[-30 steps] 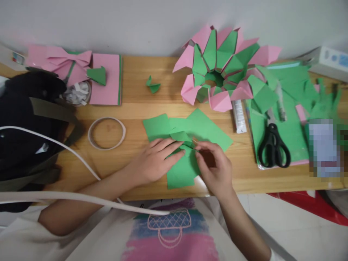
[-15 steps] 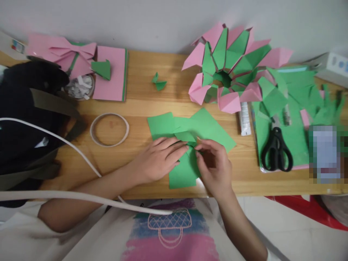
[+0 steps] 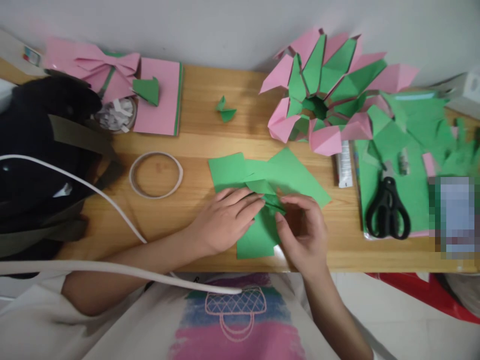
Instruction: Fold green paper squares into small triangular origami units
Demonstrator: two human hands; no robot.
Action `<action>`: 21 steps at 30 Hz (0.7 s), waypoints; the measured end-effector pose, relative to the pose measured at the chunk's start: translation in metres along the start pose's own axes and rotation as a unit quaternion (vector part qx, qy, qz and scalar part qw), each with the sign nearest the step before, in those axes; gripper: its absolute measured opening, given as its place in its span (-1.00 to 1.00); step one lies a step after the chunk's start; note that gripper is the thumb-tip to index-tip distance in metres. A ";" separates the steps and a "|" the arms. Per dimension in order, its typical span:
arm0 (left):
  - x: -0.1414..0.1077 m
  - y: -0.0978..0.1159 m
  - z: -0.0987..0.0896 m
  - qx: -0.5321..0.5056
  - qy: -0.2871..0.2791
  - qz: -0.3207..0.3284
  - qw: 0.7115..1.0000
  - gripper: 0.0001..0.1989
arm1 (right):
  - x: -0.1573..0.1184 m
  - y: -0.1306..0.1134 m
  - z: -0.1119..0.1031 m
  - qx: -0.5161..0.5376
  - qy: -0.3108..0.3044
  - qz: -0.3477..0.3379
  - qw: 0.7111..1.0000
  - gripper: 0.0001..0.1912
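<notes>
At the green paper [image 3: 257, 245], right hand [image 3: 305, 237] with grip wider apart than before; left hand [image 3: 223, 222] palm-down, its grip unclear.

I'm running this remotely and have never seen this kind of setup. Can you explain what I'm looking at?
There is no robot here, just a person's bare hands. The view comes from a camera worn on the head, looking forward and down, so left and right are the wearer's own.

The left hand lies flat over green sheets. The right hand has its thumb and forefinger parted beside the folded green paper; I can't tell whether they grip any.

On the wooden table are also a pale ring on the left, a pink-and-green paper ring at the back, and, to the right, a tube and black-handled scissors.
</notes>
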State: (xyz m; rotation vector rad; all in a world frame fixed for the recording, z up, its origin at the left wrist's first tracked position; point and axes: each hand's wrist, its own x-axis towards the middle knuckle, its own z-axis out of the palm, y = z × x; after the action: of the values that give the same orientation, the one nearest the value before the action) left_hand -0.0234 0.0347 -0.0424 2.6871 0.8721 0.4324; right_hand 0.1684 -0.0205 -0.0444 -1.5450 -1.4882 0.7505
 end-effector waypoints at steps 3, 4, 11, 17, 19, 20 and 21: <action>0.000 0.000 -0.001 -0.008 -0.004 0.001 1.000 -0.70 | 0.002 -0.010 -0.004 0.003 0.011 0.028 1.000 -0.81; 0.000 0.000 -0.001 -0.010 -0.003 0.001 1.000 -0.70 | 0.003 -0.012 -0.005 0.007 0.005 0.040 0.999 -0.83; 0.000 -0.001 -0.001 -0.017 -0.001 0.005 1.000 -0.69 | 0.005 -0.010 -0.001 0.020 -0.025 0.062 0.998 -0.82; 0.001 -0.002 0.000 -0.007 0.013 0.007 1.000 -0.70 | 0.005 -0.011 0.004 0.009 -0.025 0.064 0.998 -0.81; 0.001 -0.002 0.000 -0.011 0.010 0.007 1.000 -0.71 | 0.005 -0.011 0.004 0.008 -0.024 0.068 0.997 -0.82; 0.001 -0.002 0.000 -0.014 0.008 0.006 1.000 -0.70 | 0.005 -0.011 0.004 0.007 -0.023 0.069 0.997 -0.82; 0.001 -0.002 0.000 -0.016 0.005 0.006 1.000 -0.70 | 0.005 -0.011 0.004 0.005 -0.022 0.070 0.997 -0.82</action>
State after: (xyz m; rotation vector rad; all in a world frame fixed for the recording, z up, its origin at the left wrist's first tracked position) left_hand -0.0236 0.0365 -0.0427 2.6639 0.8448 0.4602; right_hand 0.1603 -0.0158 -0.0359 -1.6479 -1.4154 0.8773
